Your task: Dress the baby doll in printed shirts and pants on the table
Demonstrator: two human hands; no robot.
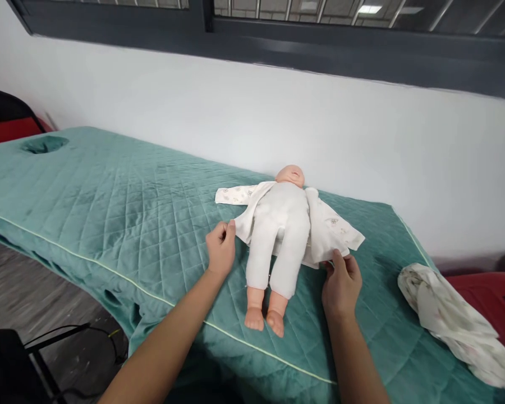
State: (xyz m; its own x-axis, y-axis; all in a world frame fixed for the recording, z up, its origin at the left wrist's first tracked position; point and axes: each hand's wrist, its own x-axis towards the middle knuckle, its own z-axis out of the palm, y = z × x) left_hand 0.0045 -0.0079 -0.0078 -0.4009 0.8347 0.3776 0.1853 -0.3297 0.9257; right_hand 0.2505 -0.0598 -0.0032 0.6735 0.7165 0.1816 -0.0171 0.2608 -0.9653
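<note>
A baby doll point(281, 216) with a white cloth body lies on its back, its bare feet toward me. Around its upper body is a white baby jacket point(326, 227) with a small print, spread open at the front. My left hand point(221, 246) pinches the lower corner of the jacket's left panel between thumb and fingers. On the other side, my right hand point(342, 283) grips the lower edge of the right panel. Both sleeves stick out sideways, and the doll's own hands do not show.
The doll lies on a green quilted bed cover point(122, 207) with a face hole point(45, 144) at the far left. A crumpled white cloth point(458, 325) lies at the right edge, beside a red chair point(490, 303). Behind the bed is a white wall point(172, 106) under a dark window frame.
</note>
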